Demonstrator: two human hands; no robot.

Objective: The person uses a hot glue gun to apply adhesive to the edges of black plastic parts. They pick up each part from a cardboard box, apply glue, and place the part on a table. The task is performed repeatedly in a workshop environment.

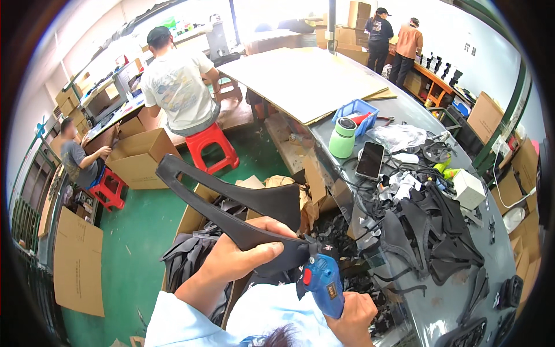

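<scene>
My left hand point(237, 254) grips a black, flexible-looking V-shaped piece point(277, 202), its two long arms joined at the far left end. Thumb and fingers pinch the nearer arm close to its right end. In my right hand point(355, 318) is a blue handheld power tool point(326, 286) with a red button, fingers wrapped round its lower body. The tool's head meets the edge of the black piece; whether it is cutting cannot be made out. Below the hands, a cardboard box holds more black pieces point(185, 254), and dark scraps point(332, 237) lie to its right.
On the grey table point(416, 312) at right lie a heap of black pieces point(416, 231), a phone point(370, 160), a green bottle point(343, 139), a blue basket point(361, 110) and a white box point(469, 189). One person sits on a red stool point(211, 147); others work farther off.
</scene>
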